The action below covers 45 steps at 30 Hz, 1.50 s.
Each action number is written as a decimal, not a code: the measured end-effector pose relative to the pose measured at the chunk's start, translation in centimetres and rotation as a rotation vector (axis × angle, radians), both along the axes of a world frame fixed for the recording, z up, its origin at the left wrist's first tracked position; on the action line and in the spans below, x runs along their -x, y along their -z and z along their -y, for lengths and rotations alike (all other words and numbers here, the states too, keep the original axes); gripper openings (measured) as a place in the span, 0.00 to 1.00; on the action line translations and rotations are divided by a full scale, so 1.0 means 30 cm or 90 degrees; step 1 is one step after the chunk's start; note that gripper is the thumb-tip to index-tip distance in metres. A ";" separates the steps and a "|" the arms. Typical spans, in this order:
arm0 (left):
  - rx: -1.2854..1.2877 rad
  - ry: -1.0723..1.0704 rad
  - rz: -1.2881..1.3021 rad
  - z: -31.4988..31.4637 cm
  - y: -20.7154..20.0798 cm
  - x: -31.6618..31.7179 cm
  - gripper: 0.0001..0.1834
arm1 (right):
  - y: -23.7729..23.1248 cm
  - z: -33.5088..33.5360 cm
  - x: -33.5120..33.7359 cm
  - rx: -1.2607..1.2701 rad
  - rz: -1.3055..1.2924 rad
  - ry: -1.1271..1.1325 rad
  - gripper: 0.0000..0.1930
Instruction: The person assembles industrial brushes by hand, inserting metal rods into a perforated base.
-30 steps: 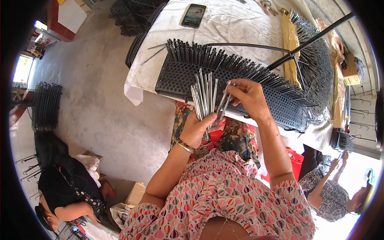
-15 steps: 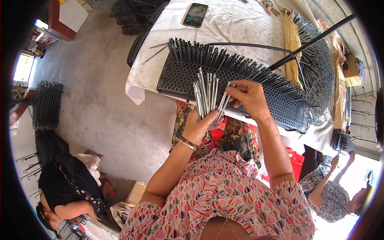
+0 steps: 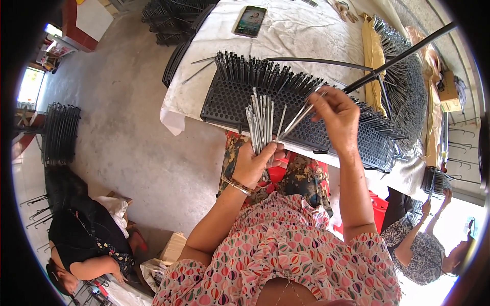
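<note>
My left hand (image 3: 258,162) is closed round a fanned bunch of thin silvery metal rods (image 3: 259,120), their tips pointing up and away from me. Between the fingertips of my right hand (image 3: 334,115) are pinched one or more thin rods (image 3: 299,118), slanting down toward the bunch; I cannot tell how many. Under and beyond both hands lies a black perforated rack (image 3: 224,97), full of round holes. Along its far side a dense row of black rods (image 3: 286,76) stands upright in the holes. The right hand hovers over the rack's middle.
A white cloth (image 3: 306,38) covers the table, with a phone (image 3: 250,21) at the back. A black bar (image 3: 398,57) slants across the right, near a heap of dark rods (image 3: 403,97). Co-workers sit at lower left (image 3: 87,234) and lower right (image 3: 421,250).
My right hand has moved right and slightly up, drawing thin metal rods away from the bunch. My left hand has stayed nearly in place.
</note>
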<state>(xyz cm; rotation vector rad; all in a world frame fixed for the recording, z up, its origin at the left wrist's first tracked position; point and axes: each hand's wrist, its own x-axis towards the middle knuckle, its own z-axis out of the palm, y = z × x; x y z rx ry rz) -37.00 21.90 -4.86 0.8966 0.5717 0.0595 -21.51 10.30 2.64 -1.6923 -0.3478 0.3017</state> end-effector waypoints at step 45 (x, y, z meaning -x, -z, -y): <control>0.068 0.113 0.045 -0.010 -0.018 0.003 0.12 | 0.018 -0.101 -0.085 0.171 0.505 0.013 0.12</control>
